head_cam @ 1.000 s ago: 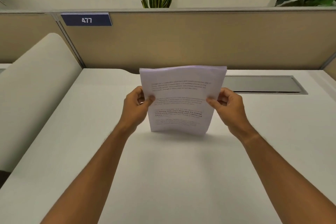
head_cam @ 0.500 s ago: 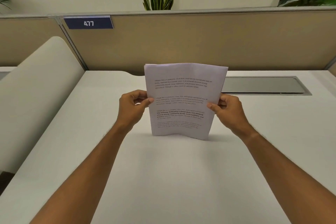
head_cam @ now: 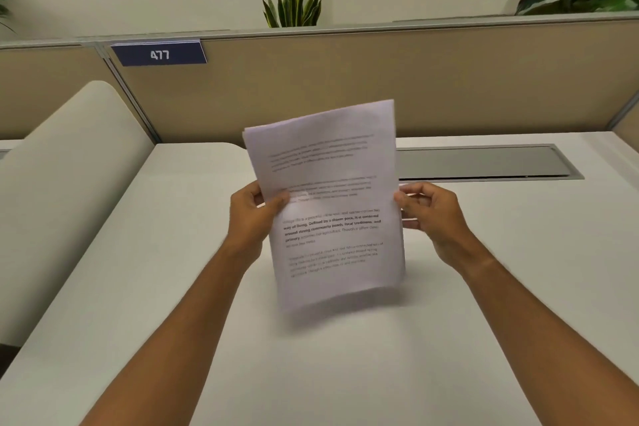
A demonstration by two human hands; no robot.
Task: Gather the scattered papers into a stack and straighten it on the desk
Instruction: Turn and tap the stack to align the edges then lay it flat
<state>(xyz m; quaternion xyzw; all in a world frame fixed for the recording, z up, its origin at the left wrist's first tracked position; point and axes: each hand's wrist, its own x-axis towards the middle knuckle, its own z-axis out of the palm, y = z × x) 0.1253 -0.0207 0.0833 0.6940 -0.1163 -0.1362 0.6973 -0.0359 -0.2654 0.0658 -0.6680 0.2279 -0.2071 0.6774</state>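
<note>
A stack of white printed papers (head_cam: 328, 204) stands on end above the middle of the white desk (head_cam: 311, 363), tilted so its top leans left. Its lower edge is blurred and seems lifted just off the desk. My left hand (head_cam: 252, 218) pinches the stack's left edge, thumb on the printed face. At the right edge, my right hand (head_cam: 435, 218) holds the stack with thumb and curled fingertips. No loose sheets lie on the desk.
A grey recessed cable cover (head_cam: 484, 162) sits at the back right of the desk. A tan partition (head_cam: 415, 79) with a blue "477" sign (head_cam: 159, 55) closes the back. A curved white side panel (head_cam: 62, 183) borders the left.
The stack, upright with its lower edge on the desk before, has risen and tilted. Both hands have moved up with it.
</note>
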